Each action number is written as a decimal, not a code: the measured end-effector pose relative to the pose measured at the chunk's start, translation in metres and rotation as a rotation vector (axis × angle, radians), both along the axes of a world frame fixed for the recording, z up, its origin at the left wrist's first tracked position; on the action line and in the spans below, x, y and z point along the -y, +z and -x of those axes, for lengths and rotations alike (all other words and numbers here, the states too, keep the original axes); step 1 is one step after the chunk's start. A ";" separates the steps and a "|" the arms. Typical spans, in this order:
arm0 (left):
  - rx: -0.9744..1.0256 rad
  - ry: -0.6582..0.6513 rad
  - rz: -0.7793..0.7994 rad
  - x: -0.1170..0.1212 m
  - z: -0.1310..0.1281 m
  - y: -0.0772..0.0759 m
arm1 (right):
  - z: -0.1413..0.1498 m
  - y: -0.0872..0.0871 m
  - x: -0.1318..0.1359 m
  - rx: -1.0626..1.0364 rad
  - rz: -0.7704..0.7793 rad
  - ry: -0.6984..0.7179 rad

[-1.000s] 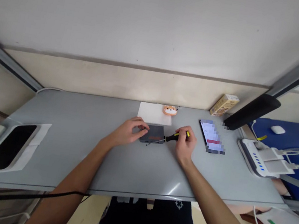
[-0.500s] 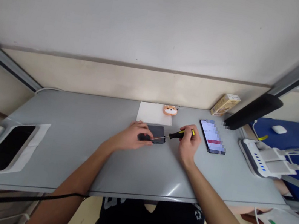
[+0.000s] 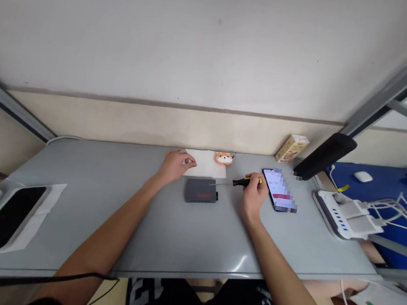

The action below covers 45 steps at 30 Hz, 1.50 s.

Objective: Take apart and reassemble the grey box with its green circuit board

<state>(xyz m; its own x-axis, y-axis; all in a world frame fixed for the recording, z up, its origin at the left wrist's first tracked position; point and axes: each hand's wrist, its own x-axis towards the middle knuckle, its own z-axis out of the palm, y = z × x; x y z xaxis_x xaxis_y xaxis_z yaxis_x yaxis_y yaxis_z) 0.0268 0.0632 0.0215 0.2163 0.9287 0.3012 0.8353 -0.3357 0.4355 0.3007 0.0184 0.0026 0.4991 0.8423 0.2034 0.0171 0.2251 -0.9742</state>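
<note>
A small grey box-shaped device (image 3: 201, 191) lies flat on the grey table (image 3: 110, 194), with neither hand on it. My left hand (image 3: 176, 165) rests at the left edge of a white sheet of paper (image 3: 207, 163) behind the device, fingers pinched together at the paper's edge. My right hand (image 3: 253, 195) is closed around a black and yellow screwdriver (image 3: 244, 182), whose thin shaft points left toward the device's far right corner. A small orange animal-shaped item (image 3: 223, 158) sits on the paper's right end.
A lit phone (image 3: 279, 190) lies right of my right hand. A small carton (image 3: 291, 148) and a black lamp head (image 3: 325, 156) stand at the back right. A white power strip (image 3: 345, 216) with cables sits at right. A black panel on paper (image 3: 7, 217) lies far left.
My left hand left the grey device and moved back to the white paper. The screwdriver tip pulled away from the device. The camera view shifted slightly.
</note>
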 end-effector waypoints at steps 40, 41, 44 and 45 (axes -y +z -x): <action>0.508 -0.075 0.191 0.069 -0.013 -0.025 | 0.004 0.008 0.028 0.526 -0.102 0.244; 0.497 -0.053 0.179 0.068 -0.011 -0.024 | 0.005 0.008 0.028 0.532 -0.100 0.264; 0.386 0.052 0.089 0.064 0.000 -0.022 | 0.006 0.007 0.027 0.550 -0.093 0.291; 0.318 0.062 0.058 0.062 0.005 -0.022 | 0.006 0.007 0.027 0.552 -0.088 0.286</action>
